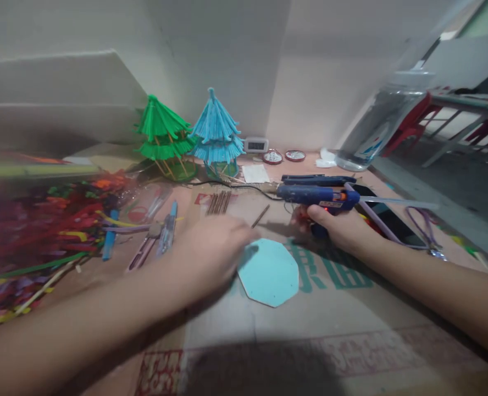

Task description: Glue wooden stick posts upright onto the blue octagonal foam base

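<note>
The right hand [337, 225] has its grip wrapped around the blue plastic glue gun [305, 194], a smooth translucent glue stick [396, 202] jutting from its back. The left hand [211, 247], blurred, hangs at the upper-left edge of a flat, many-sided pale blue panel [271, 275] that lies on printed brown cardboard [236, 335]; whether its grip is closed on the slim brown stick [261, 215] beside the fingertips I cannot tell. Behind them stand a ridged, cone-roofed green model [165, 132] and a matching blue model [215, 126].
</note>
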`<move>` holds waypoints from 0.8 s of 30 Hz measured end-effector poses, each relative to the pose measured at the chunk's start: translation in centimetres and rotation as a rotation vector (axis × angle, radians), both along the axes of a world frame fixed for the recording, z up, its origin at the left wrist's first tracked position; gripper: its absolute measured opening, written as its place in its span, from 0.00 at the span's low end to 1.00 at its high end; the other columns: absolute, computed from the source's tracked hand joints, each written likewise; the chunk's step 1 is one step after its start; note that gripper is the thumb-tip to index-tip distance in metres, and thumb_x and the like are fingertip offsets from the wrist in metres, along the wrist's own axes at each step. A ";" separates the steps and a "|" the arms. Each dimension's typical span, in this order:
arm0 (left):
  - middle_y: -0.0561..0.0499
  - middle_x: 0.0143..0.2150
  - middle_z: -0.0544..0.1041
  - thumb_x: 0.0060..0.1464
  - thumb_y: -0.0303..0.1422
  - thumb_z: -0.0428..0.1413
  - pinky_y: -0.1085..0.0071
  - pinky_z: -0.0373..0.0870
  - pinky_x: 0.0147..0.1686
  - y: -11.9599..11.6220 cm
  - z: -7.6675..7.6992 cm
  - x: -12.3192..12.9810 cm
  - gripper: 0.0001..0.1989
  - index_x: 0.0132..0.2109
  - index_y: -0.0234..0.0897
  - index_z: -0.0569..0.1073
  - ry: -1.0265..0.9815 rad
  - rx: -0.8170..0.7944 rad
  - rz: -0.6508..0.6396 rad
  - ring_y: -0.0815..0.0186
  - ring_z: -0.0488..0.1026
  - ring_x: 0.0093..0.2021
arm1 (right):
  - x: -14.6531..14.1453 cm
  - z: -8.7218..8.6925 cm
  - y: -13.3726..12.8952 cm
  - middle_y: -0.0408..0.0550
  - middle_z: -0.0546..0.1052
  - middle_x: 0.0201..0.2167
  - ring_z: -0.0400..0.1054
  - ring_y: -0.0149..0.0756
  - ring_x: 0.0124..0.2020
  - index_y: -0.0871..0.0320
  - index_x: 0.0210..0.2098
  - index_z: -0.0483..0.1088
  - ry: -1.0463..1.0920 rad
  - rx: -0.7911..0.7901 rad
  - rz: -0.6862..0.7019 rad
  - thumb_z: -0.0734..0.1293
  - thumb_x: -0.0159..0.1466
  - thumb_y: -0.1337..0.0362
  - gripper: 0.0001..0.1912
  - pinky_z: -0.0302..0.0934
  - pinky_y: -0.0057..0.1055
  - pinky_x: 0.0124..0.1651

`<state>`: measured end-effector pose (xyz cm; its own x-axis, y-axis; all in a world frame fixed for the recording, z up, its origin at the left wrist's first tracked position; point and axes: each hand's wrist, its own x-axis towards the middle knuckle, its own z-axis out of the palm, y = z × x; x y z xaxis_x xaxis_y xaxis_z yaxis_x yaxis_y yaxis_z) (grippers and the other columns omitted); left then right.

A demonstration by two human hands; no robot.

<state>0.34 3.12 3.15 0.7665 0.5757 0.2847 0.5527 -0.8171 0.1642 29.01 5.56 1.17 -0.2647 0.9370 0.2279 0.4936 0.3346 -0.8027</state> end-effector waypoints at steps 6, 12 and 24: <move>0.42 0.54 0.76 0.62 0.27 0.57 0.61 0.68 0.52 7.5 -0.9 2.3 0.08 0.46 0.38 0.79 0.130 0.206 -0.265 0.56 0.71 0.55 | 0.0 -1.0 0.6 0.47 0.75 0.22 0.69 0.36 0.22 0.53 0.31 0.76 0.267 -0.051 -0.039 0.61 0.66 0.37 0.27 0.65 0.34 0.27; 0.46 0.39 0.79 0.64 0.29 0.54 0.63 0.70 0.45 5.4 -0.7 2.3 0.05 0.40 0.36 0.75 -0.162 0.089 -0.007 0.60 0.75 0.43 | 0.3 -1.0 0.4 0.44 0.73 0.20 0.68 0.35 0.23 0.53 0.32 0.76 0.372 -0.090 -0.037 0.63 0.66 0.40 0.24 0.63 0.31 0.27; 0.50 0.45 0.78 0.65 0.25 0.52 0.71 0.73 0.49 0.4 -3.4 1.3 0.07 0.48 0.40 0.69 -0.687 -0.188 0.040 0.68 0.77 0.47 | 0.7 -1.4 0.0 0.46 0.75 0.22 0.69 0.36 0.25 0.56 0.34 0.78 0.167 -0.073 -0.097 0.62 0.65 0.38 0.28 0.65 0.31 0.29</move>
